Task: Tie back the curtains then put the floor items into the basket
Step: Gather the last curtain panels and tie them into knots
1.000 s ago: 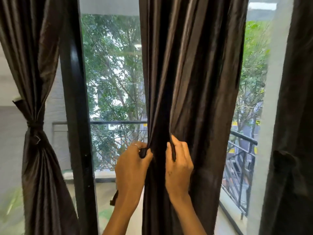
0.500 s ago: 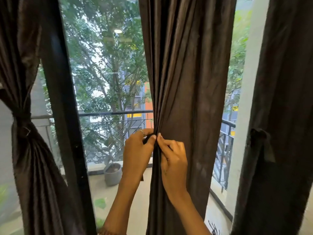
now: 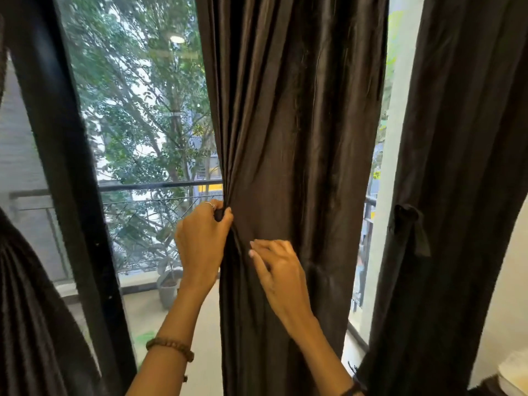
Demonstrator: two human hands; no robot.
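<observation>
Head view: a person stands at a tall window, both bare hands raised to a dark brown curtain.
Middle curtain (image 3: 297, 155): hangs straight down the centre of the window, not yet tied; its left edge is bunched into folds at hand height.
Left hand (image 3: 201, 241): fingers and thumb curled round the bunched left edge of the middle curtain, pinching the fabric; a ring shows on one finger and a bead bracelet (image 3: 170, 347) sits on the wrist.
Right hand (image 3: 278, 274): lies on the front of the middle curtain, just right of and below the left hand; fingers slightly bent, tips against the cloth, no fold plainly held.
Left curtain (image 3: 25, 310): at the lower left corner, gathered in tight pleats.
Right curtain (image 3: 463, 167): hangs at the right, with a dark tie strap (image 3: 410, 227) dangling on its left edge.
Frame (image 3: 65, 195): black upright between left curtain and glass.
Outside: balcony railing (image 3: 160, 185), a grey plant pot (image 3: 168, 290) on the balcony floor, trees beyond.
Floor items and basket: out of sight.
</observation>
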